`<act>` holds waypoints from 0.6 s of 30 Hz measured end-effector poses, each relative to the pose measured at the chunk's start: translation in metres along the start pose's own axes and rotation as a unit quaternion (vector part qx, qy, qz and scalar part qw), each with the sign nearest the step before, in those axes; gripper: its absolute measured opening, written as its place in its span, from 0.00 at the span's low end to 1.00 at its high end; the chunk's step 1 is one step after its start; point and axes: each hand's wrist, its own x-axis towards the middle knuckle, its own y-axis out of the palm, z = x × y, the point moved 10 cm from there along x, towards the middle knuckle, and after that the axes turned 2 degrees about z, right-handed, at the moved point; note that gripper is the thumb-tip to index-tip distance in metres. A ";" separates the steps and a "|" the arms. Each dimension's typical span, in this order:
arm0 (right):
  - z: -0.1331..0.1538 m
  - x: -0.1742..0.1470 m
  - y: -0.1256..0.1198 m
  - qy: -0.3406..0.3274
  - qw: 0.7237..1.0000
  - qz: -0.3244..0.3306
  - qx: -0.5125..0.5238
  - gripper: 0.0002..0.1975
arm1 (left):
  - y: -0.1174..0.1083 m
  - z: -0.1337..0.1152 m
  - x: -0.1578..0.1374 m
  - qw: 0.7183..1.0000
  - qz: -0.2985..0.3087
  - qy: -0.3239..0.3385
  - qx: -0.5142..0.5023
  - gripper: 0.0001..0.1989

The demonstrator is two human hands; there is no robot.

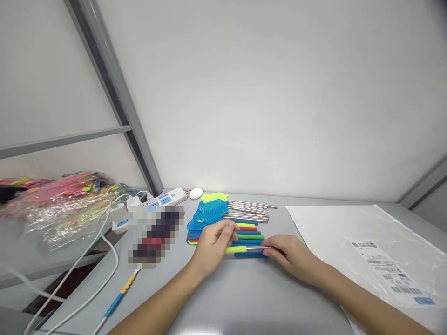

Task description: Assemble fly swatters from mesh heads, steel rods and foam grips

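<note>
My right hand (288, 256) pinches the bare metal end of a rod with a yellow grip (236, 250), which lies level near the table's front. The grip's left end meets the edge of my left hand (213, 244). The fingers of that hand are curled with the thumb against them; what lies inside is hidden. Just beyond are several fly swatters with perforated heads, such as a blue head (213, 211) and a yellow head (213, 197). Coloured grips, including a green grip (251, 237) and a red grip (248, 229), line up between my hands. Bare metal rods (247, 217) lie behind them.
A white plastic mailer bag (324, 232) with a label covers the right side of the grey table (223, 298). At left are a power strip (167, 197), a white cable (111, 274), a pixelated object (155, 237) and plastic-wrapped colourful items (70, 200). A wall (265, 102) rises behind.
</note>
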 end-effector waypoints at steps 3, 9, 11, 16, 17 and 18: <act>0.003 0.000 0.007 -0.019 0.999 0.010 -0.048 0.15 | -0.002 0.008 0.003 0.993 -0.014 -0.017 -0.120 0.23; 0.007 0.005 0.011 -0.033 0.997 0.007 -0.063 0.16 | 0.011 0.025 0.004 0.964 -0.020 -0.079 -0.254 0.31; 0.010 0.006 0.013 -0.038 0.997 0.005 -0.071 0.17 | 0.016 0.026 0.003 0.955 -0.024 -0.088 -0.281 0.33; 0.016 0.006 0.017 -0.049 0.995 0.007 -0.088 0.17 | 0.027 0.027 0.000 0.940 -0.015 -0.117 -0.319 0.37; 0.016 0.006 0.017 -0.050 0.995 0.006 -0.089 0.17 | 0.027 0.027 0.000 0.940 -0.015 -0.118 -0.321 0.37; 0.017 0.006 0.017 -0.051 0.995 0.005 -0.090 0.17 | 0.027 0.027 0.001 0.940 -0.014 -0.117 -0.320 0.38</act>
